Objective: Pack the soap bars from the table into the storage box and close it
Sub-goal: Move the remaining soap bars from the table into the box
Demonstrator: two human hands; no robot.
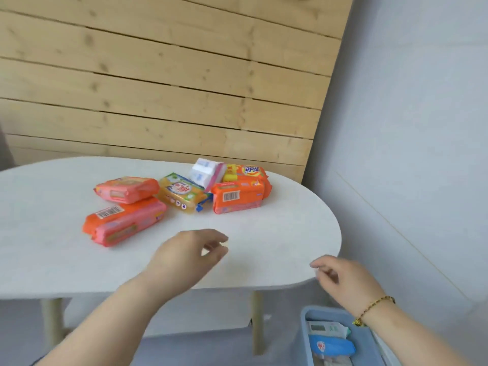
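Several wrapped soap packs lie on the white oval table (277, 233): a pink pack (126, 188), an orange-pink pack (124, 221) nearer me, a yellow pack (181, 194), an orange pack (239, 196), an orange Tide pack (247, 172) behind it, and a white-blue pack (204, 172). My left hand (190, 250) hovers over the table in front of the packs, fingers apart and empty. My right hand (346, 278), with a bead bracelet, hangs off the table's right edge, empty, above the blue storage box (307, 313) on the floor. A white pack (326, 328) and a blue pack (331, 346) lie inside.
A slatted wooden panel (158, 88) stands behind the table. A pale wall (409, 128) runs along the right side. Light wooden table legs (257, 320) show below the tabletop, close to the box.
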